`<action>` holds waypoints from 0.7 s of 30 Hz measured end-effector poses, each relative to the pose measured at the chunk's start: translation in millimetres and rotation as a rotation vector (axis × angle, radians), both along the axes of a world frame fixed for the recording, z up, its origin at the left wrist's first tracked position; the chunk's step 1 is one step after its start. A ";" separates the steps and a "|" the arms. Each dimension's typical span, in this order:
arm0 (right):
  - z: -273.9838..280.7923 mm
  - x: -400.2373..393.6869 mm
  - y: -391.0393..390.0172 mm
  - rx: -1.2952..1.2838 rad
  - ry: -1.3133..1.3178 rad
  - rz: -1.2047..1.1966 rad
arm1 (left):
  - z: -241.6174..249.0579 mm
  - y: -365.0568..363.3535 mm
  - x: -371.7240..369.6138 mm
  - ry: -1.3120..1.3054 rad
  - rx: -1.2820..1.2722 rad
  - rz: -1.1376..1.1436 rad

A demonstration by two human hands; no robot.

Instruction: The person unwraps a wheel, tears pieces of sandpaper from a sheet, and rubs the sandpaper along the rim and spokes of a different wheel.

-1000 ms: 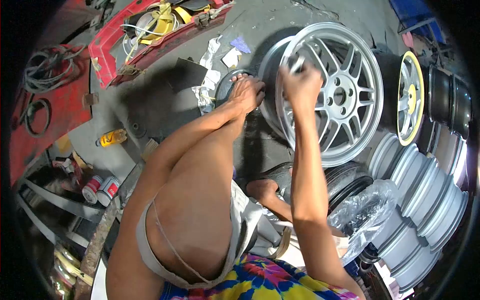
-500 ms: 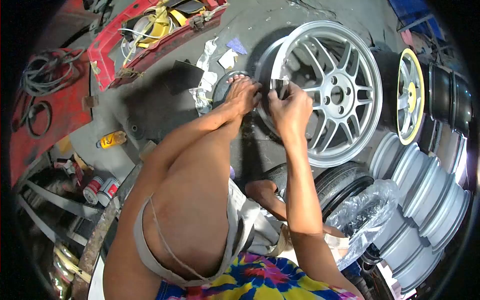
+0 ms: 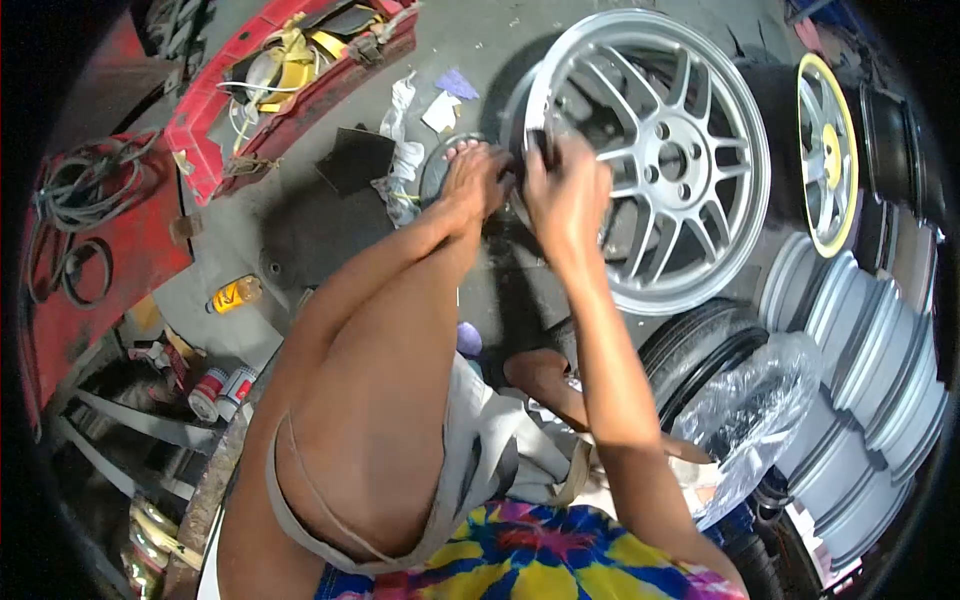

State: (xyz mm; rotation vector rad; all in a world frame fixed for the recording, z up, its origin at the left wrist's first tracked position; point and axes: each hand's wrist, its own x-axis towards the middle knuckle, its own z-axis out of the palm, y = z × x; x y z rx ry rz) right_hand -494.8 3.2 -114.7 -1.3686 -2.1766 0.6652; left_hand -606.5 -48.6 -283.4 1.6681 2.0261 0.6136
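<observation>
The right hand is up against the near rim of the big silver multi-spoke alloy wheel, which stands upright on the grey concrete floor, leaning back toward a yellow-rimmed wheel behind it. The fingers are curled around something small and dark pressed to the rim; what it is, I cannot tell from here. A bare foot braces against the wheel's left edge, just beside that hand. The left hand is nowhere to be seen. To the lower right, a crumpled clear plastic bag lies over a black tyre, with a stack of silver rims beyond. A yellow bottle lies on the floor at left.
</observation>
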 end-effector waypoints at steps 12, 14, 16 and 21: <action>-6.2 4.2 -60.5 0.130 0.134 -0.043 | 26.9 -2.3 -2.1 -0.008 -0.009 0.066; -13.4 5.5 -71.6 0.134 0.100 -0.046 | 6.0 -10.7 -0.8 0.170 0.284 0.058; -18.9 4.1 -63.8 0.090 0.216 -0.087 | 24.6 -0.8 -3.3 -0.113 0.018 0.036; -13.2 -25.3 -15.9 -0.092 0.274 -0.238 | 18.3 2.3 -6.9 -0.013 -0.162 -0.091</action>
